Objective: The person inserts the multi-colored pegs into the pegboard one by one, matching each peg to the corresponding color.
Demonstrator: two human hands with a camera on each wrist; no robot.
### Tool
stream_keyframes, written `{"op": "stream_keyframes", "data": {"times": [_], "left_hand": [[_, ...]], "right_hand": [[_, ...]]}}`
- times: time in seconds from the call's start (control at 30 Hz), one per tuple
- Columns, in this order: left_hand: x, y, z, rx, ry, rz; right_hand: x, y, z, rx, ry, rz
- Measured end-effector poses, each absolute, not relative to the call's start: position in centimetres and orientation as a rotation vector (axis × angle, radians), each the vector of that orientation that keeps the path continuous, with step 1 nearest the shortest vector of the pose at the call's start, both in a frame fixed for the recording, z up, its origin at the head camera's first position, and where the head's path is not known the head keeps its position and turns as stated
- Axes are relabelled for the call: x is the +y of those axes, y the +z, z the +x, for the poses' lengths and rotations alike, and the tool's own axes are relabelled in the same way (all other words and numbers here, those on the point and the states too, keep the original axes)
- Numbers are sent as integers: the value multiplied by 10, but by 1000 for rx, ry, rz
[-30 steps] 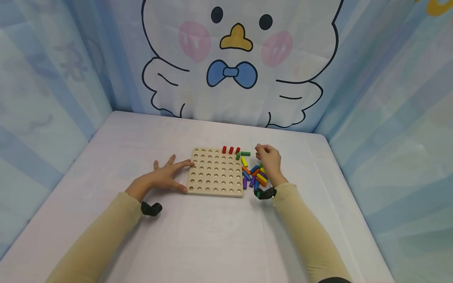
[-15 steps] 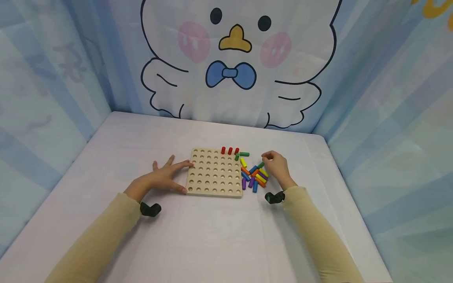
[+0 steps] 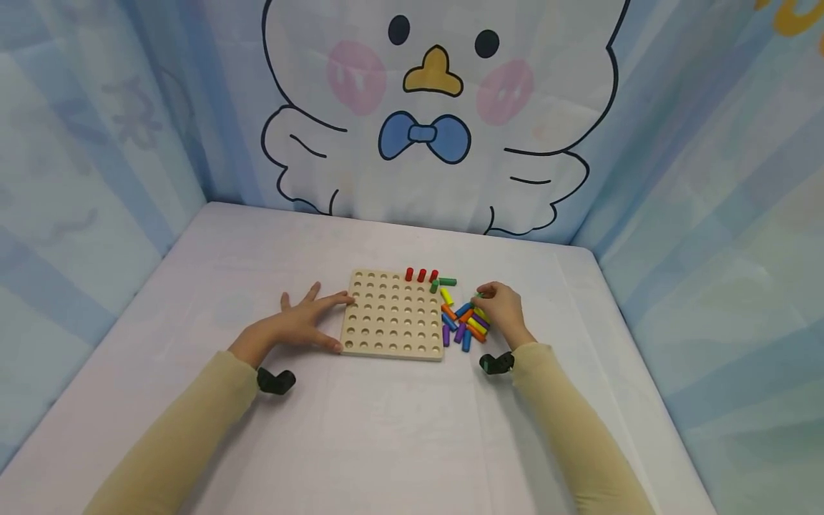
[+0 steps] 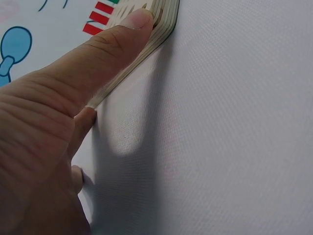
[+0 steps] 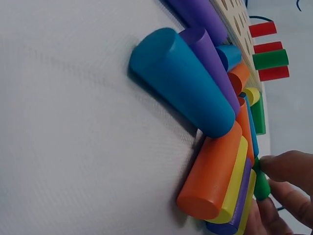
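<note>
My left hand point(image 3: 297, 322) lies with spread fingers at the left side of a wooden pegboard point(image 3: 391, 354). Its thumb point(image 4: 115, 41) rests on the board's near corner, and the index fingertip touches the left edge. Beside the loose pegs, my right hand point(image 3: 506, 313) pinches a green peg point(image 5: 262, 185) between thumb and fingers, low over the pile. Three red pegs point(image 3: 421, 275) stand in the board's back row at the right, with one green peg point(image 3: 434, 286) upright in front of the rightmost. The other visible holes hold nothing.
Several loose pegs in orange, yellow, purple and blue, such as a blue peg point(image 5: 181, 81), lie heaped right of the board. Another green peg point(image 3: 447, 281) lies by its back right corner. A printed curtain point(image 3: 421, 186) hangs behind the white table point(image 3: 360, 429).
My right hand first drew back to the right and down, exposing a green peg on the pile, then closed its fingers on that peg. The left hand and board stay put.
</note>
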State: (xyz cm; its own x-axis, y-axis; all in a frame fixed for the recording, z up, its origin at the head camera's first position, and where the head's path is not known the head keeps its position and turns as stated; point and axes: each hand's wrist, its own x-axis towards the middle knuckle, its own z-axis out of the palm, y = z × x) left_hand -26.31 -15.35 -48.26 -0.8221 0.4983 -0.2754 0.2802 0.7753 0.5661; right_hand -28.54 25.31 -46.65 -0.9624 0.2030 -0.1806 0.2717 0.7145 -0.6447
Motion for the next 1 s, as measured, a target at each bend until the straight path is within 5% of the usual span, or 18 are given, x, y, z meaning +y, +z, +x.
{"op": "stream_keyframes", "data": {"times": [1.0], "left_hand": [[-152, -482, -264, 2550, 721, 588]], "right_hand": [[214, -452, -288, 2788, -1583, 323]]}}
